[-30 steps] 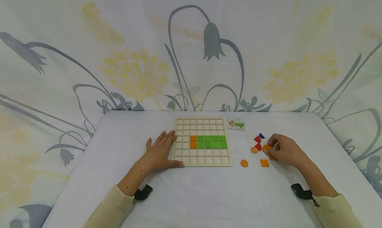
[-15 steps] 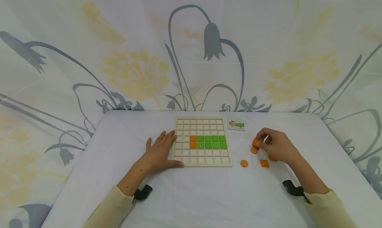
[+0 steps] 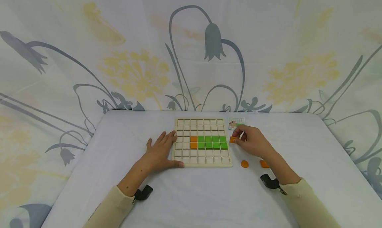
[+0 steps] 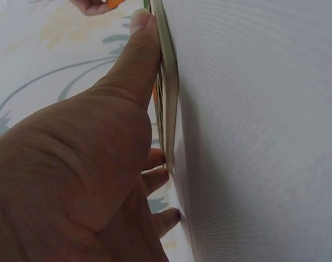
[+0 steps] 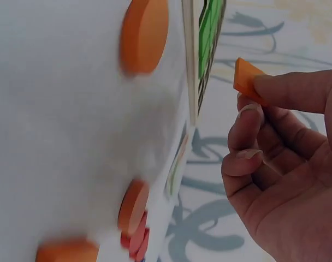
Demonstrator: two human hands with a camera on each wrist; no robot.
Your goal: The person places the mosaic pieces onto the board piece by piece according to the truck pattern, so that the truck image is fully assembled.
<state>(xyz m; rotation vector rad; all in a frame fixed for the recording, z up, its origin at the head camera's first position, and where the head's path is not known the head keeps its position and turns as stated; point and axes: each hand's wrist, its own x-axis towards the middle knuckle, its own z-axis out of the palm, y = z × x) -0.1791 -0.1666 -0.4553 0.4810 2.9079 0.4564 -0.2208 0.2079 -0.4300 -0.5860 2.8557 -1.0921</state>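
Note:
A pale wooden grid board (image 3: pixel 183 156) lies on the white table. Its middle rows hold a block of green square tiles (image 3: pixel 212 142) with two orange square tiles (image 3: pixel 193 142) at their left end. My left hand (image 3: pixel 157 153) rests at the board's left side with fingers spread, the thumb along the near edge. Just off the board's right edge, my right hand (image 3: pixel 252 141) pinches an orange square tile (image 5: pixel 247 81) between thumb and forefinger. The right wrist view shows that tile raised above the table.
Behind the right hand lies a small picture card (image 3: pixel 234 122). An orange disc (image 3: pixel 244 164) and an orange tile (image 3: pixel 264 164) are on the table to the right of the board. In the right wrist view are another orange disc (image 5: pixel 134 206) and red pieces (image 5: pixel 136 237).
My right hand has picked the orange tile from the loose pieces and carried it left towards the board. My left hand has stayed in place.

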